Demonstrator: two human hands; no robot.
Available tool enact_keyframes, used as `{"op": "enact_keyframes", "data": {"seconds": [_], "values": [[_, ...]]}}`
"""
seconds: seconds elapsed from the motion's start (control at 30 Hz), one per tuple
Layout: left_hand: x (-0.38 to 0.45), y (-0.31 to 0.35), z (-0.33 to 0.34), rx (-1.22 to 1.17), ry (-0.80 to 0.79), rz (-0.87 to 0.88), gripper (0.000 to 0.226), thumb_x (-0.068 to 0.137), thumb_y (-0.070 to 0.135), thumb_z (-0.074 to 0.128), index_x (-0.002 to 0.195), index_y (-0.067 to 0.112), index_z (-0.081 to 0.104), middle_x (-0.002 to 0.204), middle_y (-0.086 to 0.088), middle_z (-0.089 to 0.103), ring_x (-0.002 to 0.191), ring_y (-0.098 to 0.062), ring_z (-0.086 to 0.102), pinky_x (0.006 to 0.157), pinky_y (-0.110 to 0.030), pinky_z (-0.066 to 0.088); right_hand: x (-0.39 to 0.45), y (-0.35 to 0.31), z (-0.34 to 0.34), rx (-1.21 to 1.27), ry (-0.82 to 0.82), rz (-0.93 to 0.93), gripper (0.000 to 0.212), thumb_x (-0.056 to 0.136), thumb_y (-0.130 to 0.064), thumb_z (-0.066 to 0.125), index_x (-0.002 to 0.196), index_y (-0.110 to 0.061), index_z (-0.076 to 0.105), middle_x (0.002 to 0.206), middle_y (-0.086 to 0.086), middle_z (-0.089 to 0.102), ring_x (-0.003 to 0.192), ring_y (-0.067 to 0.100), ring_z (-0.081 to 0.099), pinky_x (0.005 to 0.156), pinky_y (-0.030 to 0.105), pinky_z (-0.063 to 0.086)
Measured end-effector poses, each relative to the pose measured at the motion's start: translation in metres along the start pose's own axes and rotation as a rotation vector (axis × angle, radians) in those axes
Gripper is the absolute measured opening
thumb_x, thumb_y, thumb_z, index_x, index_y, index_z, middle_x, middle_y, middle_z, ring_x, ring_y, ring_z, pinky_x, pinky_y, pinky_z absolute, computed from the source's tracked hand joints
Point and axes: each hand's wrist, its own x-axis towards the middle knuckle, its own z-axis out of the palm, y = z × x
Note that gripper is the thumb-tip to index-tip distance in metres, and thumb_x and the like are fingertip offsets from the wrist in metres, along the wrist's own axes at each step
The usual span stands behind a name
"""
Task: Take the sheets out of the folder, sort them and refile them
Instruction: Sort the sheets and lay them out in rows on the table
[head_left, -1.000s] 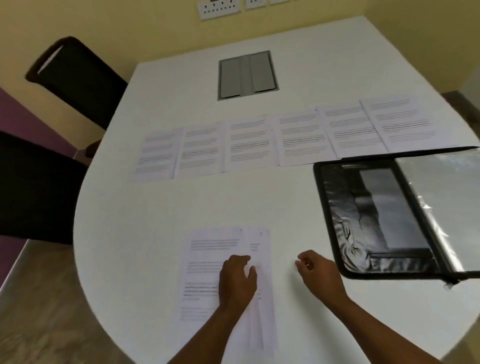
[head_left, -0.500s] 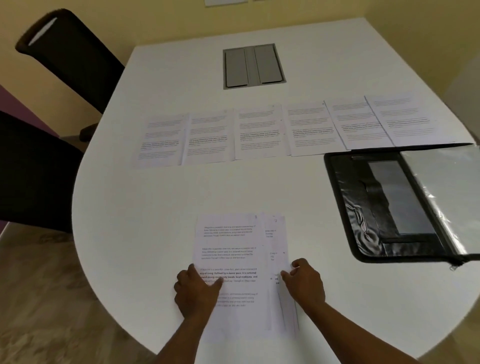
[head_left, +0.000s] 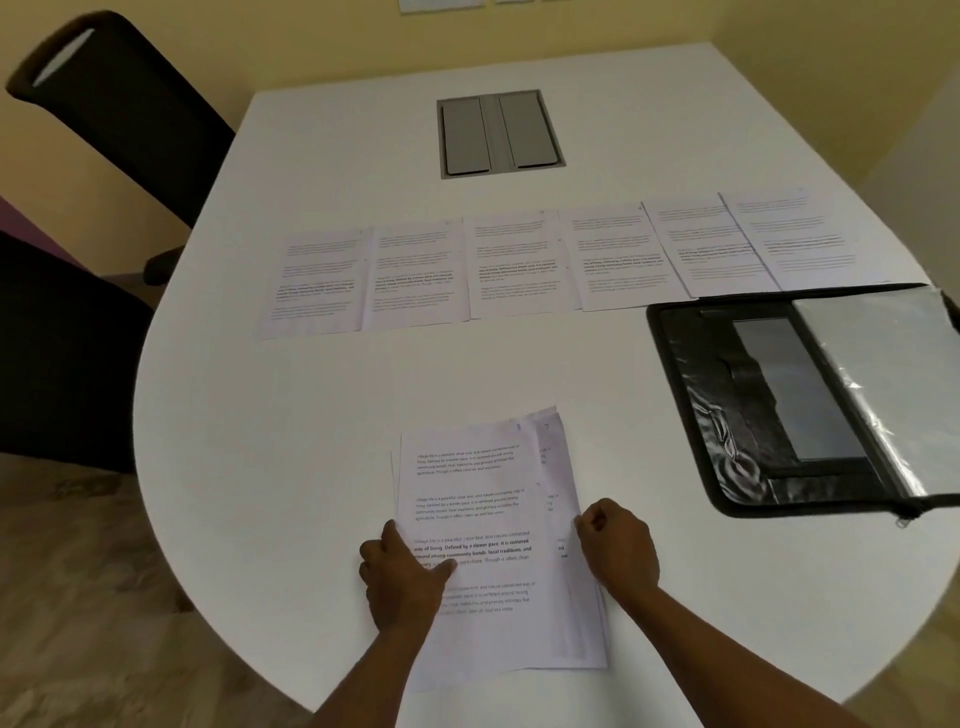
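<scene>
Your left hand (head_left: 402, 577) lies flat on the small stack (head_left: 493, 545) near the table's (head_left: 260, 415) front edge, your right hand (head_left: 618, 553) curls loosely at its right side — the long axis runs away from you, toward the row of sheets (head_left: 519, 265).

folder (head_left: 810, 400) cut by right edge, row of sheets (head_left: 519, 265) print blurred, lower stack sheets (head_left: 558, 519) mostly covered
</scene>
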Motion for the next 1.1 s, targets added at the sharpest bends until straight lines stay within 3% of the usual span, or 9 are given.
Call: {"op": "enact_keyframes", "data": {"seconds": [0.1,0.2,0.3,0.37,0.43,0.63,0.87,1.1], "values": [[0.000,-0.001,0.001,-0.037,-0.004,0.009,0.098,0.067,0.035,0.086,0.144,0.011,0.030,0.133,-0.014,0.037,0.122,-0.032,0.041,0.093,-0.043,0.047,-0.001,-0.002,-0.011,-0.159,0.066,-0.064,0.016,0.095,-0.031,0.056,0.083,-0.021,0.061,0.077,-0.009,0.061,0.065,0.006,0.054,0.051,0.022,0.034],[-0.002,0.001,0.003,-0.053,-0.005,0.027,0.094,0.068,0.032,0.086,0.142,0.010,0.032,0.130,-0.015,0.039,0.119,-0.032,0.044,0.092,-0.042,0.048,-0.001,0.002,-0.015,-0.307,0.062,-0.136,0.016,0.098,-0.032,0.053,0.089,-0.022,0.060,0.084,-0.009,0.059,0.069,0.009,0.052,0.056,0.024,0.038],[-0.003,0.004,0.005,-0.056,-0.004,0.036,0.094,0.068,0.030,0.086,0.143,0.010,0.033,0.131,-0.016,0.039,0.120,-0.032,0.044,0.092,-0.042,0.047,0.001,0.007,-0.011,-0.196,0.015,-0.100,0.016,0.096,-0.031,0.056,0.105,-0.019,0.062,0.102,-0.003,0.065,0.083,0.013,0.058,0.069,0.025,0.042],[-0.004,0.005,0.005,-0.045,-0.002,0.043,0.093,0.069,0.030,0.085,0.143,0.010,0.032,0.131,-0.016,0.039,0.120,-0.032,0.043,0.092,-0.042,0.047,0.004,0.007,-0.006,-0.100,-0.033,-0.052,0.035,0.094,-0.031,0.061,0.124,-0.014,0.058,0.118,0.003,0.062,0.104,0.019,0.060,0.082,0.026,0.044],[-0.005,0.006,0.006,-0.045,0.003,0.058,0.092,0.069,0.028,0.085,0.142,0.009,0.033,0.129,-0.015,0.039,0.119,-0.033,0.043,0.091,-0.042,0.047,0.007,0.004,-0.003,-0.074,-0.069,-0.044,0.045,0.093,-0.031,0.063,0.133,-0.012,0.053,0.124,0.006,0.060,0.112,0.021,0.058,0.090,0.029,0.044],[-0.009,0.009,0.006,-0.079,0.013,0.061,0.092,0.069,0.021,0.086,0.142,0.007,0.032,0.128,-0.017,0.038,0.119,-0.032,0.043,0.094,-0.041,0.047,0.010,-0.007,0.004,-0.068,-0.055,-0.059,0.043,0.090,-0.033,0.066,0.129,-0.016,0.058,0.127,0.003,0.058,0.113,0.018,0.058,0.090,0.030,0.047],[-0.007,0.008,0.007,-0.082,-0.002,0.070,0.098,0.070,0.022,0.085,0.147,0.009,0.027,0.134,-0.017,0.043,0.124,-0.032,0.039,0.099,-0.043,0.042,0.011,-0.008,0.008,-0.068,-0.039,-0.008,0.061,0.087,-0.033,0.069,0.139,-0.014,0.043,0.136,0.007,0.048,0.124,0.024,0.048,0.095,0.037,0.045],[-0.004,0.009,0.006,-0.049,-0.022,0.077,0.096,0.071,0.025,0.084,0.147,0.011,0.027,0.135,-0.014,0.042,0.125,-0.031,0.038,0.100,-0.042,0.040,0.019,-0.008,0.011,-0.037,-0.043,-0.019,0.052,0.085,-0.034,0.073,0.129,-0.013,0.055,0.126,0.009,0.053,0.114,0.025,0.055,0.093,0.040,0.051]]}}
